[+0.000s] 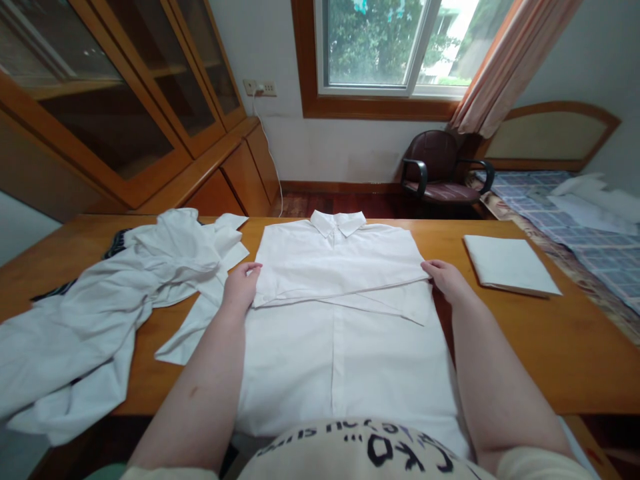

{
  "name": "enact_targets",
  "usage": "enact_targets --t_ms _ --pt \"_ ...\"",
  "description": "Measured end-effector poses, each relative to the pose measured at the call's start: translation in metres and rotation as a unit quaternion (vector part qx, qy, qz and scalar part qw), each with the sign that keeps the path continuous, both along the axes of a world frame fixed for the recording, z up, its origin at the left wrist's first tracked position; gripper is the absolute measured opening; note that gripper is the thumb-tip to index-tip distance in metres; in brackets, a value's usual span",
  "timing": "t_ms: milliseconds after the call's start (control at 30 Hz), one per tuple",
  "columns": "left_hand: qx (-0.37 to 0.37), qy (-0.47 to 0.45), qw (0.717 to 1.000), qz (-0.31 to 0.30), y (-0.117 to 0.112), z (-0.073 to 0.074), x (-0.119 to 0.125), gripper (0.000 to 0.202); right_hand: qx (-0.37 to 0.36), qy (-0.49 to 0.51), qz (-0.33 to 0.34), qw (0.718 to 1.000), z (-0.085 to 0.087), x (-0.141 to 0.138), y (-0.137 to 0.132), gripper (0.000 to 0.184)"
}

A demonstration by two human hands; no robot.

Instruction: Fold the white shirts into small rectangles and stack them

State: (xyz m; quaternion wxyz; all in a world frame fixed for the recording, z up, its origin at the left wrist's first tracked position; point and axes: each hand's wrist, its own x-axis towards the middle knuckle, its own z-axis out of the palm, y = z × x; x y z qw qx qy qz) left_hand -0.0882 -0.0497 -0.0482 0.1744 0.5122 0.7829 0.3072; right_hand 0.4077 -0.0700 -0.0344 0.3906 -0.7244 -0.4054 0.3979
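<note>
A white collared shirt (295, 347) lies flat on the wooden table, its collar toward the window. Both sleeves (310, 285) are laid across the chest, one over the other. At the shirt's left edge, just below shoulder level, my left hand (243, 283) pinches the fabric between thumb and fingers. My right hand (445, 277) grips the opposite edge at about the same height. The shirt's lower end reaches the near table edge, partly hidden by my body.
A loose heap of white clothes (125, 287) covers the table's left part and hangs over its front edge. On the right rests a flat white rectangular item (510, 265). Beyond the wooden table (560, 347) are a chair (443, 167), a bed (565, 200) and a glass-doored cabinet (170, 147).
</note>
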Motion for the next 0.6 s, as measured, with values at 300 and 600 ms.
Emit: enact_targets --t_ms 300,600 --pt "-0.025 0.035 0.999 0.011 -0.005 0.015 0.005 0.026 -0.069 0.035 0.046 0.996 0.003 0.003 -0.004 0.025" --pt "-0.064 0.114 0.991 -0.031 -0.009 0.013 0.011 0.027 -0.088 0.02 0.006 0.996 0.006 0.0 0.007 0.034"
